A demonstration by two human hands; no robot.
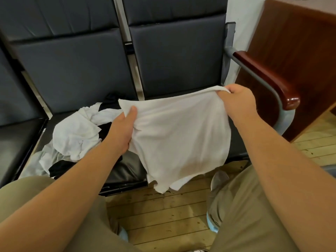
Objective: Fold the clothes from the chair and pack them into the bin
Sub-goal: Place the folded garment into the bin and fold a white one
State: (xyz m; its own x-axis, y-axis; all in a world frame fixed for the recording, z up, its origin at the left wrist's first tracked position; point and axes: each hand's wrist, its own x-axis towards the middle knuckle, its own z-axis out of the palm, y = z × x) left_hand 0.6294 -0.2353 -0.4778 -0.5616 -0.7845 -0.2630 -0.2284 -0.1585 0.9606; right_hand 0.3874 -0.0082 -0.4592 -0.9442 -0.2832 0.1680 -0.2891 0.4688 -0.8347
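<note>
A white cloth (180, 135) hangs spread in the air in front of the dark chair seat (127, 170). My left hand (121, 131) grips its left edge, thumb on top. My right hand (236, 102) pinches its top right corner, held higher and further back. The cloth's lower edge dangles over the seat's front edge. A heap of white and black clothes (76, 135) lies crumpled on the seat to the left of my left hand. No bin is in view.
Dark padded chair backs (174, 57) rise behind. A wooden armrest (267, 80) on a grey metal frame stands at the right, beside a wooden cabinet (298, 57). My knees in khaki trousers (251, 215) flank the plank floor (163, 215).
</note>
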